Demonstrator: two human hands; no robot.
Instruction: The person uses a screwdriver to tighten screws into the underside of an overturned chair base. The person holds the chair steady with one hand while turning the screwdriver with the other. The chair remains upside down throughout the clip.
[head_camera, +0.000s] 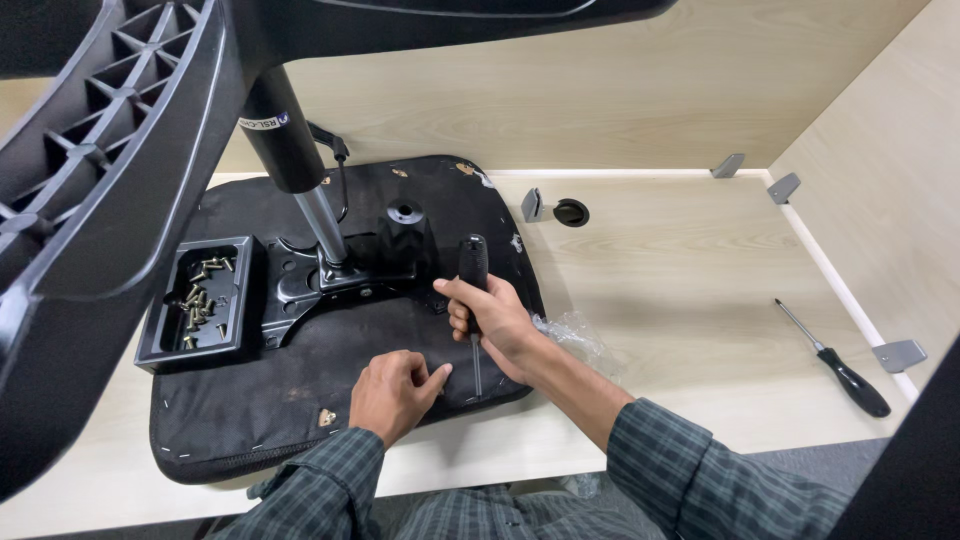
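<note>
Black chair base (90, 200) looms nearest, over the upturned seat (300, 390) on the table (680, 290). Right hand (490, 320) fingers clench a screwdriver (473, 268) upright (tip hidden); left hand (392, 393) fingers pinch the fabric. Holding it vertical and pressing firmly should prevent slipping.

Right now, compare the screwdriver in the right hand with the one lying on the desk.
The held screwdriver stands nearly upright, tip down on the black seat underside, gripped by the right hand; the spare screwdriver lies flat on the desk, untouched. The held one's shaft is mostly hidden by the hand; the spare's thin metal shaft shows in full. The held one sits beside the left hand; the spare lies far right, near a wall bracket. Both have black handles.
</note>
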